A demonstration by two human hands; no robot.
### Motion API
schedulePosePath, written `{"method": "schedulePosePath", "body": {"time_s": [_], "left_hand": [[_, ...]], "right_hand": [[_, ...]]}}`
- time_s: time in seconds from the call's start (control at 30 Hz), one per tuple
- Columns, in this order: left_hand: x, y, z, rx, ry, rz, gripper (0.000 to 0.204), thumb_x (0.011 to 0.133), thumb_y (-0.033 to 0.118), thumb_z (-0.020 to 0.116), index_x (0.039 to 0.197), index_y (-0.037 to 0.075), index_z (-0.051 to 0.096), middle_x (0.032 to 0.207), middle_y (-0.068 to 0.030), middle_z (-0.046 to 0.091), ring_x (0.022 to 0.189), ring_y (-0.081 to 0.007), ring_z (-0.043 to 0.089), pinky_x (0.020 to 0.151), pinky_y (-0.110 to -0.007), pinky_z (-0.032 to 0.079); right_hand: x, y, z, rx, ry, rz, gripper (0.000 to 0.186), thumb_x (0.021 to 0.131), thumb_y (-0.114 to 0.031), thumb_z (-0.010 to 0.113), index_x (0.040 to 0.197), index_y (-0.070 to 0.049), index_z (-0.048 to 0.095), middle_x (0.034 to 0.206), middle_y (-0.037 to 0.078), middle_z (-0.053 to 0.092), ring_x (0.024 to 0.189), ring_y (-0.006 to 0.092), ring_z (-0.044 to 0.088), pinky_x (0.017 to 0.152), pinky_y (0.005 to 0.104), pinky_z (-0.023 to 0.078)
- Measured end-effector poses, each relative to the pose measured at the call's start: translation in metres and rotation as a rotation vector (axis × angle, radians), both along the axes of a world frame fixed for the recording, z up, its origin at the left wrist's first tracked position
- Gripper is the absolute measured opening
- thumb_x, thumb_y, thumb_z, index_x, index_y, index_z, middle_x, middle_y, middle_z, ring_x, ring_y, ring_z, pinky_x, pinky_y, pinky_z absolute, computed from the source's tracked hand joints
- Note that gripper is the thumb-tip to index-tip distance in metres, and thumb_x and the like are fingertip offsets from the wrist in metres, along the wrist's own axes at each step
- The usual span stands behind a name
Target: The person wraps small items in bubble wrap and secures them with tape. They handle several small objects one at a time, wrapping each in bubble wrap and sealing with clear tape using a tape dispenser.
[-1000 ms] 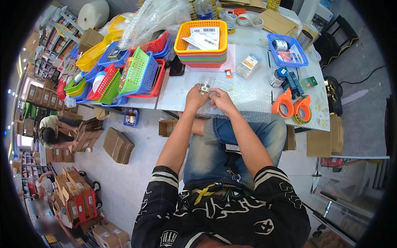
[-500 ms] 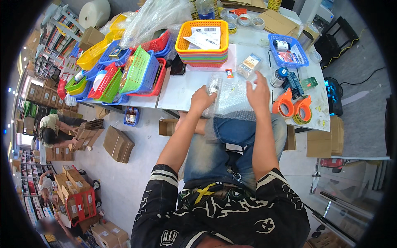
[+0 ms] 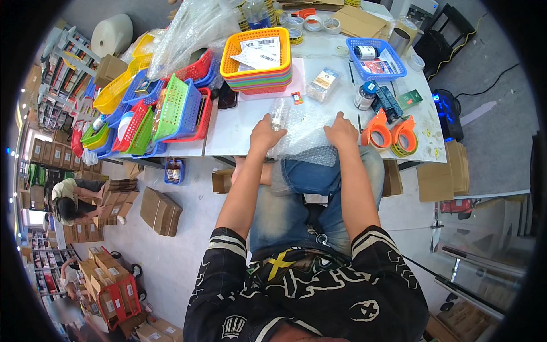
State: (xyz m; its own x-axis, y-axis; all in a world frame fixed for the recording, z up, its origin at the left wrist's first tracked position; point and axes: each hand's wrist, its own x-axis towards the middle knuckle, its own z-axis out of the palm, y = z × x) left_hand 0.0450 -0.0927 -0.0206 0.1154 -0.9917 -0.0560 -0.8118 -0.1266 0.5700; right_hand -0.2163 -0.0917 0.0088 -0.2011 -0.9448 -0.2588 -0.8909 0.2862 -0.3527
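Note:
A sheet of clear bubble wrap [image 3: 310, 134] lies at the table's front edge and hangs over toward my lap. My left hand [image 3: 266, 137] is closed on its left side, beside a small clear-wrapped bottle [image 3: 277, 117] lying on the sheet. At the right edge of the sheet is my right hand [image 3: 343, 134], its fingers bent onto the film and the index finger pointing forward. Beyond the sheet sits a bubble-wrapped box [image 3: 325, 84] with a blue-and-tan label. A small red-orange packet [image 3: 296, 98] rests left of that box.
Stacked baskets [image 3: 256, 74] with paper slips stand behind; a phone [image 3: 227, 97] lies beside them. Coloured baskets [image 3: 176, 111] crowd the left. At right are a blue basket [image 3: 376, 71], a dark bottle [image 3: 366, 96] and orange tape dispensers [image 3: 376, 132]. A person [image 3: 71, 199] handles cartons on the floor.
My right hand has come down from above the table onto the bubble wrap's right edge. My left hand has shifted back from the wrapped bottle to the sheet's left side. The view has shifted slightly.

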Motion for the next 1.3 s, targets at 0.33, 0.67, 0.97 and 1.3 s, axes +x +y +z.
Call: {"method": "schedulePosePath", "body": {"time_s": [0.33,0.67,0.97,1.3], "left_hand": [[0.006,0.003,0.008,0.0,-0.005,-0.044,0.092,0.075,0.041,0.087,0.151,0.001,0.054,0.133,-0.031,0.067,0.122,-0.0432,0.067,0.104,-0.046,0.053],[-0.002,0.001,0.02,0.214,0.273,-0.053,0.102,0.075,0.051,0.087,0.155,0.001,0.049,0.138,-0.0293,0.066,0.128,-0.0412,0.065,0.108,-0.043,0.051],[-0.011,0.008,0.003,0.072,-0.022,-0.137,0.102,0.073,0.042,0.088,0.157,0.003,0.044,0.137,-0.0284,0.064,0.127,-0.0417,0.064,0.107,-0.048,0.052],[-0.021,0.003,-0.002,0.119,0.341,-0.047,0.077,0.078,0.046,0.086,0.138,0.002,0.067,0.11,-0.0227,0.076,0.104,-0.0349,0.074,0.092,-0.042,0.057]], "right_hand": [[0.002,-0.006,-0.002,-0.149,-0.338,-0.091,0.077,0.088,-0.011,0.067,0.156,0.003,0.035,0.12,0.032,0.071,0.112,0.0429,0.072,0.097,0.0483,0.057],[-0.011,0.0,-0.015,-0.185,-0.615,-0.067,0.085,0.089,-0.018,0.072,0.161,0.004,0.033,0.092,0.022,0.079,0.089,0.0351,0.078,0.092,0.0414,0.059],[-0.001,0.004,-0.008,-0.158,-0.834,-0.052,0.091,0.086,-0.009,0.071,0.164,0.005,0.026,0.089,0.021,0.078,0.079,0.0263,0.079,0.073,0.0364,0.062],[-0.005,0.005,0.001,-0.139,-0.782,-0.104,0.095,0.087,-0.008,0.072,0.165,0.008,0.019,0.09,0.022,0.078,0.063,0.0236,0.074,0.057,0.0353,0.059]]}}
